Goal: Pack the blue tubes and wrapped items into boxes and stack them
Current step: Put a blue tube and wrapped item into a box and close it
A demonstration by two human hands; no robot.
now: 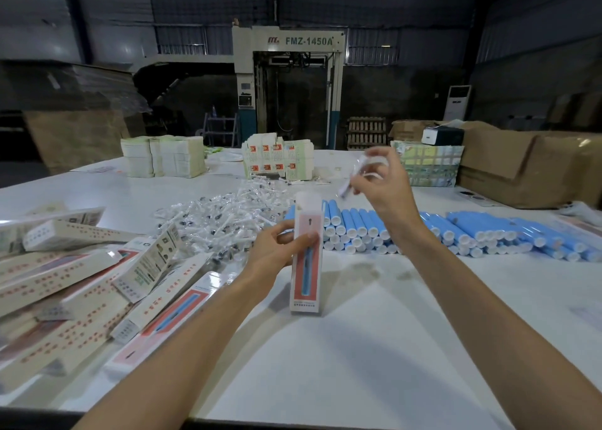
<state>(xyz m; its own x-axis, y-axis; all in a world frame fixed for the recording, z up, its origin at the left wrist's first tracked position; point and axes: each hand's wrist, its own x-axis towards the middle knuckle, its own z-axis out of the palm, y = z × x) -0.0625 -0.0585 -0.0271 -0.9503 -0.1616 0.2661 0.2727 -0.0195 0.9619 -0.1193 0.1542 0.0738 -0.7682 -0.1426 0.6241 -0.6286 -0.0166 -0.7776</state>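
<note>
Left grip (pixel 277 250) holds pink box (pixel 298 276), blue tube (pixel 307 275) inside; right grip (pixel 381 187), wrapped item (pixel 355 171).

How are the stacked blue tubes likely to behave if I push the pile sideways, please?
The blue tubes are round and lie loosely in layers on the smooth white table, so they would probably roll and the pile would spread. They look rigid, so they would likely keep their shape when gripped.
</note>
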